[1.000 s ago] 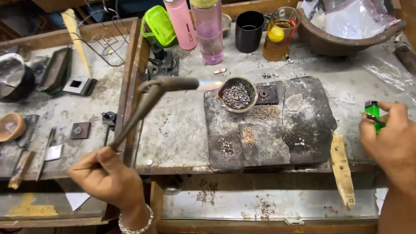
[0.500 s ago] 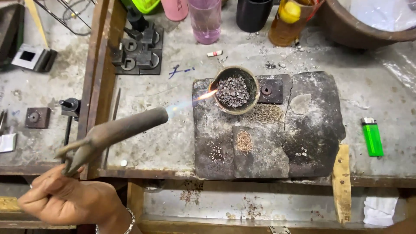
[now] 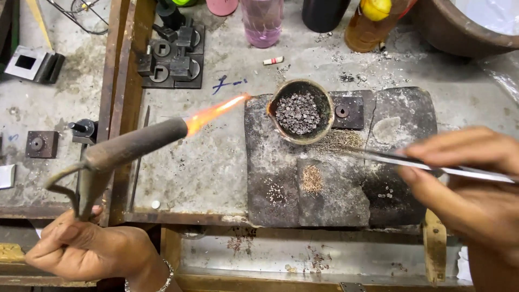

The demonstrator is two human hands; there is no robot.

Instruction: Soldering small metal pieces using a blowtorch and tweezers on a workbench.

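My left hand (image 3: 89,251) grips the bent metal handle of a blowtorch (image 3: 130,151) at the lower left. Its orange flame (image 3: 216,111) points right and reaches the rim of a small round crucible (image 3: 300,111) filled with dark granules. The crucible sits on a dark charred block (image 3: 335,178) on the bench. My right hand (image 3: 470,184) comes in from the right holding long metal tweezers (image 3: 400,160). Their tips lie on the block just below the crucible, over a patch of fine wire bits.
Black metal dies (image 3: 170,57) sit at the back left. A pink bottle (image 3: 262,21), a black cup (image 3: 324,13) and an amber bottle (image 3: 370,24) stand at the back. A large brown bowl (image 3: 454,30) is at the far right. A wooden stick (image 3: 435,246) lies near the front edge.
The view has closed in on the crucible. The torch flame has grown and now touches the crucible's rim. My right hand has come into view with tweezers; the green lighter is out of view.
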